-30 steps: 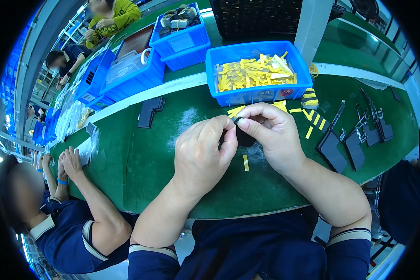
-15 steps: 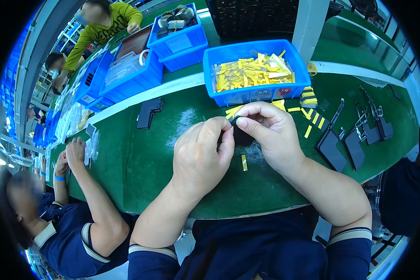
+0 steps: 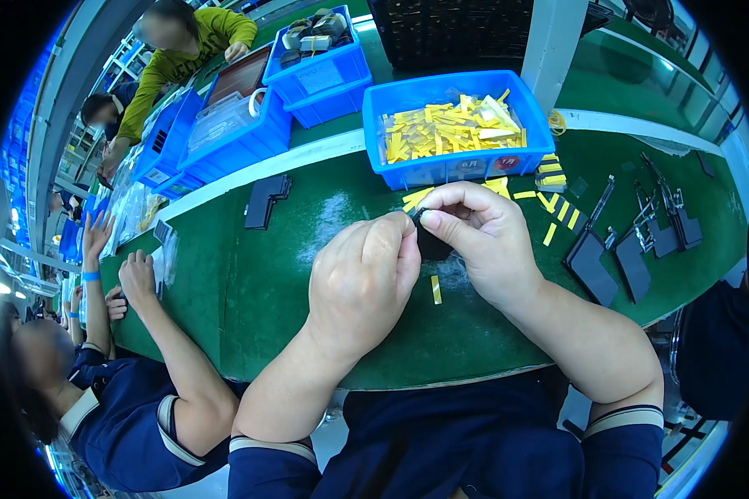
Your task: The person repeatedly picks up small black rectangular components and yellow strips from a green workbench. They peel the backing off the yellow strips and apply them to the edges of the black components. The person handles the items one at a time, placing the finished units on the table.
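Note:
Close together over the green table, both my hands hold a black flat part (image 3: 433, 247), mostly hidden by the fingers. My left hand (image 3: 359, 279) is closed, its thumb and bent fingers at the part's upper left corner. With thumb and forefinger my right hand (image 3: 484, 241) pinches the top edge. A small yellow strip (image 3: 436, 290) lies on the table just below the part. More yellow strips (image 3: 549, 234) lie loose beyond and right of my right hand.
A blue bin (image 3: 429, 173) full of yellow strips stands beyond my hands. Dark flat parts with metal arms (image 3: 591, 264) lie to the right, another dark part (image 3: 266, 202) to the left. Blue bins (image 3: 250, 137) line the far left. A co-worker's arm (image 3: 175, 328) reaches onto the table at left.
My left hand has turned slightly and its fingers curl closer at the part; my right hand stays put. The co-worker at left has raised one hand and separated both hands.

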A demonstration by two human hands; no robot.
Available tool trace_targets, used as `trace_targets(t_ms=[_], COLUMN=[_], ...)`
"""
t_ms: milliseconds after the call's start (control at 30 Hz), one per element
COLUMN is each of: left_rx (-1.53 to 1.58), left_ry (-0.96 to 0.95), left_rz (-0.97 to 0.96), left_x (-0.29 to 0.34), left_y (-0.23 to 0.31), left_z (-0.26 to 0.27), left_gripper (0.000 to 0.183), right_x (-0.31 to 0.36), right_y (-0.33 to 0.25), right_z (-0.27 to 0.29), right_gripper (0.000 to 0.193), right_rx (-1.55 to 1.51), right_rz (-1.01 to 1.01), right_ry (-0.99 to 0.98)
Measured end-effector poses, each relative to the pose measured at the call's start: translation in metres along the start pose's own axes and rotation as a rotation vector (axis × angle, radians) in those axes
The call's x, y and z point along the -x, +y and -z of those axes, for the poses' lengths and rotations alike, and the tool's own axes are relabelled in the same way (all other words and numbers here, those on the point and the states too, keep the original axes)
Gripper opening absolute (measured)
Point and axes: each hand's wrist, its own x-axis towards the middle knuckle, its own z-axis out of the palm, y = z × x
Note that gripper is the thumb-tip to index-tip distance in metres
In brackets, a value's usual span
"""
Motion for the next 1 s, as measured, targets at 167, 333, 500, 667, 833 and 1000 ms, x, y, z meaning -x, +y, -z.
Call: trace_targets(t_ms=[167,333,500,667,833,1000], left_rx=[-0.021,0.036,0.343,0.373,0.483,0.667], left_ry=[-0.014,-0.054,-0.122,-0.141,-0.218,-0.278], left_rz=[0.028,0.094,0.36,0.358,0.516,0.678], left_x=[0.001,0.0,-0.008,-0.008,-0.009,-0.009], left_y=[0.002,0.0,-0.001,-0.005,-0.006,-0.014], left_z=[0.001,0.002,0.007,0.007,0.013,0.013], left_gripper=[0.019,0.016,0.008,0.009,0.009,0.007], right_x=[0.0,-0.001,0.0,0.0,0.001,0.002], right_y=[0.001,0.001,0.0,0.001,-0.001,0.001], right_z=[-0.001,0.0,0.001,-0.001,-0.002,-0.001], right_gripper=[0.008,0.008,0.008,0.008,0.007,0.006], right_rx=[0.01,0.008,0.0,0.014,0.036,0.062], right_rz=[0.007,0.009,0.005,0.032,0.021,0.022], right_ry=[0.004,0.012,0.01,-0.002,0.002,-0.003])
